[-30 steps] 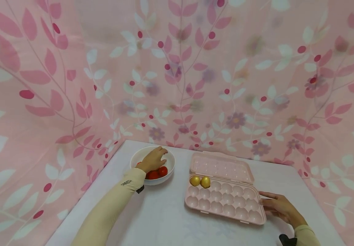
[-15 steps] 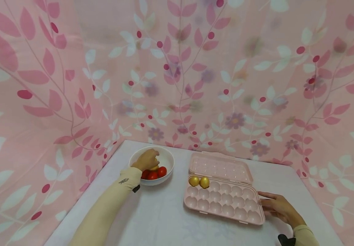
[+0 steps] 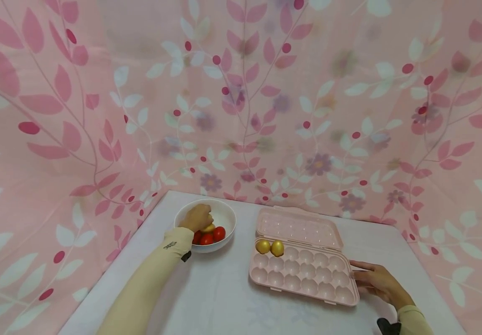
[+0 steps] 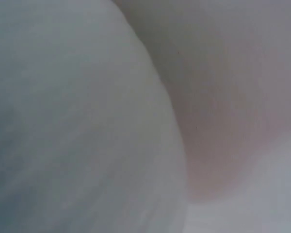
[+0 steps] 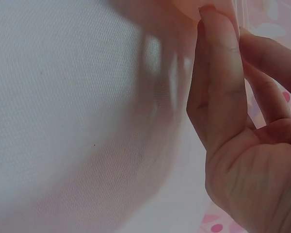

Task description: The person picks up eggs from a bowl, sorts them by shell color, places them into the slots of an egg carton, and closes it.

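Note:
In the head view my left hand reaches into a white bowl at the left, fingers curled down. They appear to grip a golden egg, mostly hidden by the hand; a yellow-gold piece shows beneath it. Red tomatoes lie at the bowl's near side. To the right, a pink egg carton lies with its lid folded back. Two golden eggs sit in its back-left cups. My right hand holds the carton's right end, thumb and fingers about its edge.
A white cloth covers the table. Pink floral curtain surrounds its back and sides. The left wrist view shows only a blurred pale rounded surface and a shadow.
My left hand has lowered into the bowl and its fingers have curled in, uncovering more of the tomatoes. The right hand stays at the carton's end.

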`<state>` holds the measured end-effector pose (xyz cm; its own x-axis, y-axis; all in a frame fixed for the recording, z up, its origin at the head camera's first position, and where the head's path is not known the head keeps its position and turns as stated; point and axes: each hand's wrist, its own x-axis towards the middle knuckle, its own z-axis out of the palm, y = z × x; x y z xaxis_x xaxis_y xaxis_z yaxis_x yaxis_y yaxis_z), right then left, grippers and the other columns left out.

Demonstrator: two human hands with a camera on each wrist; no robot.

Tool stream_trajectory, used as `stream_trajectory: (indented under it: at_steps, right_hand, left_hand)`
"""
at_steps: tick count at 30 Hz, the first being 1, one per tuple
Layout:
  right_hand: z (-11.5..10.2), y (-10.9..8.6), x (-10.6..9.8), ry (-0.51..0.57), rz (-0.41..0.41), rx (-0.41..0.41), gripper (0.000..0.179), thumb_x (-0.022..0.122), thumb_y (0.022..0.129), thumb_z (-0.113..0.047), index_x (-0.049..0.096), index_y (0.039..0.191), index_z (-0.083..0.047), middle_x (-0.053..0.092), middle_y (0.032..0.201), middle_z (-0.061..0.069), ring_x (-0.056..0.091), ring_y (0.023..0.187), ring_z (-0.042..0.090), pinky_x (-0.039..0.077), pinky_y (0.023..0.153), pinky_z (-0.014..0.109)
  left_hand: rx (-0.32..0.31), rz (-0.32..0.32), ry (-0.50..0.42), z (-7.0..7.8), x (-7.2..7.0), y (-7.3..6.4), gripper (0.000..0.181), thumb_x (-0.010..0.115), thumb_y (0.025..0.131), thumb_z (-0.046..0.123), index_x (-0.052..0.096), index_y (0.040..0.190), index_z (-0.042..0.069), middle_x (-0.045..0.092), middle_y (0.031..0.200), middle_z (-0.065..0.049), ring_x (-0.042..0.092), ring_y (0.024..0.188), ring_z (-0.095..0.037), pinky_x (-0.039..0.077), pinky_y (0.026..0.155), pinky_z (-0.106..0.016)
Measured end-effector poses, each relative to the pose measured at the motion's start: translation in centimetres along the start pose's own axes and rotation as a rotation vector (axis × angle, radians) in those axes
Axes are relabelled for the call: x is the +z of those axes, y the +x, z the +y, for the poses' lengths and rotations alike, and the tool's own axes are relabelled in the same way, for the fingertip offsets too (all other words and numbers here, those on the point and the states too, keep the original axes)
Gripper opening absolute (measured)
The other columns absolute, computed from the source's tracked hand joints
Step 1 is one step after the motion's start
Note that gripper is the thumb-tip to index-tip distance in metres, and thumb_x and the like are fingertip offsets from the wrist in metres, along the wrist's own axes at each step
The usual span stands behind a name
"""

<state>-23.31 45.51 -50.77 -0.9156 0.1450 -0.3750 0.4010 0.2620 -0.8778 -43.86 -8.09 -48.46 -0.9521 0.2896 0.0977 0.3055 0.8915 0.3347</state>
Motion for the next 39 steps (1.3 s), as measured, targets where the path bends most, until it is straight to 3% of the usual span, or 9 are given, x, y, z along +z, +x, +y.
stream_trajectory:
  at_steps: [5, 14, 19, 27, 32, 35, 39]
  right_hand:
    - [0.00, 0.13, 0.04, -0.024, 0.009, 0.000, 0.062, 0.072, 0.087, -0.016, 0.047, 0.140, 0.002, 0.069, 0.107, 0.015, 0.067, 0.085, 0.024, 0.056, 0.070, 0.039]
    - [-0.23, 0.03, 0.07, -0.043, 0.033, 0.017, 0.059, 0.072, 0.088, -0.017, 0.049, 0.140, 0.001, 0.069, 0.104, 0.013, 0.066, 0.083, 0.023, 0.056, 0.069, 0.038]
    - [-0.15, 0.00, 0.11, -0.035, 0.042, 0.016, 0.060, 0.074, 0.086, -0.016, 0.050, 0.139, 0.001, 0.070, 0.100, 0.013, 0.066, 0.081, 0.022, 0.055, 0.067, 0.037]
    - [0.05, 0.12, -0.19, -0.022, -0.005, 0.012, 0.062, 0.073, 0.086, -0.016, 0.048, 0.140, 0.001, 0.070, 0.101, 0.012, 0.067, 0.082, 0.022, 0.056, 0.068, 0.037]
    - [-0.03, -0.03, -0.17, -0.018, -0.018, 0.003, 0.062, 0.072, 0.087, -0.016, 0.047, 0.141, 0.002, 0.070, 0.101, 0.013, 0.067, 0.084, 0.022, 0.056, 0.070, 0.037]
    - [-0.08, -0.13, -0.01, -0.016, 0.002, 0.003, 0.060, 0.073, 0.087, -0.015, 0.049, 0.139, 0.001, 0.070, 0.101, 0.013, 0.067, 0.083, 0.022, 0.056, 0.070, 0.038]
    - [-0.16, -0.22, 0.18, -0.017, 0.024, -0.002, 0.059, 0.073, 0.086, -0.014, 0.050, 0.138, 0.002, 0.070, 0.101, 0.015, 0.068, 0.083, 0.023, 0.057, 0.070, 0.038]
  left_hand:
    - [-0.012, 0.008, 0.017, -0.35, 0.49, 0.35, 0.017, 0.069, 0.084, 0.012, 0.066, 0.097, 0.002, 0.060, 0.085, -0.007, 0.052, 0.077, -0.024, 0.045, 0.074, -0.036]
    - [0.021, -0.011, 0.011, -0.19, 0.45, 0.61, 0.020, 0.065, 0.086, 0.010, 0.068, 0.104, 0.000, 0.065, 0.095, -0.011, 0.055, 0.082, -0.026, 0.049, 0.082, -0.039]
    - [0.041, 0.008, 0.008, -0.18, 0.24, 0.36, 0.019, 0.067, 0.084, 0.009, 0.068, 0.100, -0.001, 0.064, 0.090, -0.010, 0.054, 0.080, -0.026, 0.048, 0.078, -0.038]
    - [0.018, 0.013, -0.038, -0.37, 0.26, 0.01, 0.016, 0.072, 0.082, 0.012, 0.065, 0.090, 0.000, 0.059, 0.078, -0.008, 0.052, 0.073, -0.024, 0.046, 0.070, -0.034]
    - [0.039, 0.024, -0.030, -0.40, 0.19, -0.06, 0.017, 0.073, 0.082, 0.013, 0.065, 0.089, 0.000, 0.058, 0.077, -0.007, 0.051, 0.072, -0.024, 0.046, 0.070, -0.035]
    - [0.060, 0.032, -0.030, -0.59, 0.32, -0.08, 0.017, 0.073, 0.082, 0.013, 0.066, 0.091, 0.000, 0.061, 0.079, -0.007, 0.053, 0.074, -0.024, 0.048, 0.071, -0.036]
    - [0.090, 0.053, -0.046, -0.98, 0.56, -0.03, 0.024, 0.072, 0.084, 0.012, 0.068, 0.102, -0.003, 0.067, 0.094, -0.012, 0.059, 0.084, -0.026, 0.051, 0.084, -0.040]
